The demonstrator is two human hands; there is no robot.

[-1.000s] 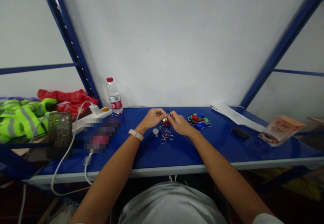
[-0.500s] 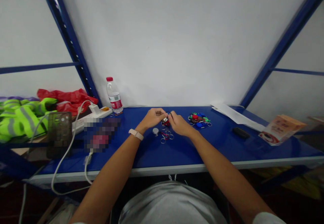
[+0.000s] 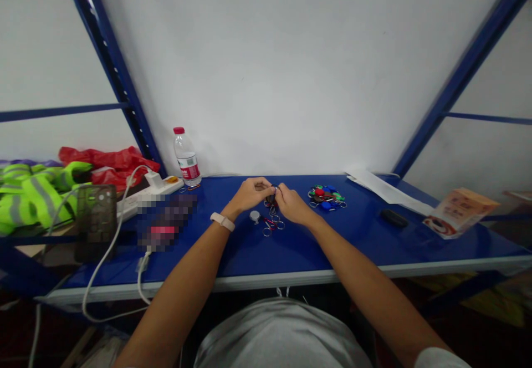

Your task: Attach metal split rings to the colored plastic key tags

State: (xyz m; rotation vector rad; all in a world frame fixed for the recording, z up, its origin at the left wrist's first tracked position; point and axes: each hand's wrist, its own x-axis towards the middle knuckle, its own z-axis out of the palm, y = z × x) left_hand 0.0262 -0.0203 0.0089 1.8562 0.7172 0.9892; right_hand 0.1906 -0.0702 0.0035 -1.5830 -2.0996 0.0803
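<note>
My left hand (image 3: 250, 194) and my right hand (image 3: 293, 204) meet above the middle of the blue table (image 3: 299, 254), both with fingers closed in a pinch. Between the fingertips is a small dark keychain (image 3: 271, 199), partly hidden by the fingers. Just below it lie several metal split rings (image 3: 267, 231) and a red clip (image 3: 270, 224); whether they join the held piece I cannot tell. A round grey badge reel (image 3: 254, 216) rests beside them, under my left wrist. To the right of my right hand is a pile of coloured key fobs (image 3: 326, 198) with rings.
At the back left stand a water bottle (image 3: 188, 157) and a white power strip (image 3: 143, 195) with cables. A blurred-out device (image 3: 168, 223) lies in front. On the right are white papers (image 3: 384, 192), a black object (image 3: 394, 218) and an orange-white box (image 3: 459, 213).
Both hands stay in nearly the same place. The piece between the fingers has turned: red and silver showed before, mostly dark now.
</note>
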